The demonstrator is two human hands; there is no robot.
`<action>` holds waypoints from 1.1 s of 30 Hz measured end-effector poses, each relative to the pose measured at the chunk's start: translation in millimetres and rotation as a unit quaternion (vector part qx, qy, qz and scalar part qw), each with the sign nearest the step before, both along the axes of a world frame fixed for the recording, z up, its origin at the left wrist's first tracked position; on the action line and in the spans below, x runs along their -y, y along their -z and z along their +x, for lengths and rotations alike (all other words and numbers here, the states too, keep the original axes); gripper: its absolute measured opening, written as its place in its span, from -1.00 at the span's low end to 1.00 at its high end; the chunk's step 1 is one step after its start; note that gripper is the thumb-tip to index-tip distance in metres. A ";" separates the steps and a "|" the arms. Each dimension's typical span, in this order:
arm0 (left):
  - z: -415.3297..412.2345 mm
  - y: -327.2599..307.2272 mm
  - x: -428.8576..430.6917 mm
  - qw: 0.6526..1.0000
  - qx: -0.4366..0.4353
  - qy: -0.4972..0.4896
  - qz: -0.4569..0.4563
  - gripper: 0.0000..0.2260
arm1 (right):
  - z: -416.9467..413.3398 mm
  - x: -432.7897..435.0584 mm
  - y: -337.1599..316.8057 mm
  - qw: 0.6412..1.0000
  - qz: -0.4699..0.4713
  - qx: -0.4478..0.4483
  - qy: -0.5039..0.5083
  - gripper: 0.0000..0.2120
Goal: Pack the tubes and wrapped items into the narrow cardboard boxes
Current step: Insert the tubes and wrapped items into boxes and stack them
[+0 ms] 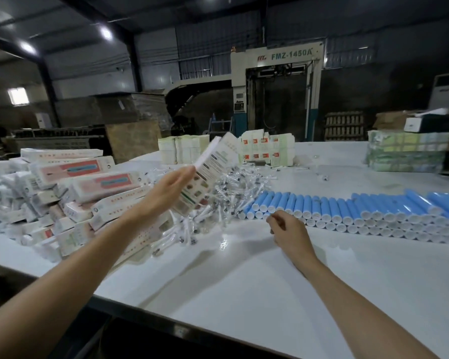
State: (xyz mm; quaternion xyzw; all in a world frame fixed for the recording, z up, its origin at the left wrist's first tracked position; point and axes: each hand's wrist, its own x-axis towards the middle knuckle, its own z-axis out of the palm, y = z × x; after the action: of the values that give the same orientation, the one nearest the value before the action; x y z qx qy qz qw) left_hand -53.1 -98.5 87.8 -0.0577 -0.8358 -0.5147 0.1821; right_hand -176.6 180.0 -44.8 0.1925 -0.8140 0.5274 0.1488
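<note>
Over the wrapped items [233,187], the box [213,167] may slip from your lightly pinching left hand [166,187]; your right hand [288,226] looks curled, grip unclear.

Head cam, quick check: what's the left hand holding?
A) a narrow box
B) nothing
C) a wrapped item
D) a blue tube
A: the left hand holds a narrow box raised over the wrapped items, while the tubes all lie in rows on the table.
</note>
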 end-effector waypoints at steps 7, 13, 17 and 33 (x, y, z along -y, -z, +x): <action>-29.0 64.0 -80.4 0.985 0.091 0.101 0.111 -0.65 | 22.5 -3.0 -35.5 0.941 -0.288 0.085 -0.158 -0.61; -61.0 82.7 -132.9 0.971 0.140 0.158 0.116 -0.48 | 21.1 -8.2 -35.9 0.932 -0.320 0.097 -0.140 -0.45; -74.3 75.0 -145.7 0.980 0.140 0.141 0.005 -0.41 | 13.4 -16.5 -39.2 0.922 -0.352 0.119 -0.108 -0.45; -91.8 102.5 -136.0 0.962 0.096 0.143 0.212 -0.63 | -31.4 -55.7 -32.3 0.987 -0.093 0.070 0.112 -0.69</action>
State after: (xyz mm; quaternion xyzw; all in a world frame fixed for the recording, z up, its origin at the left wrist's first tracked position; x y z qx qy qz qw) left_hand -144.8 37.5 -14.7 -0.0871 -0.7041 -0.7039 0.0336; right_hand -207.9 235.7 -12.4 0.0476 -0.7861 0.5933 0.1670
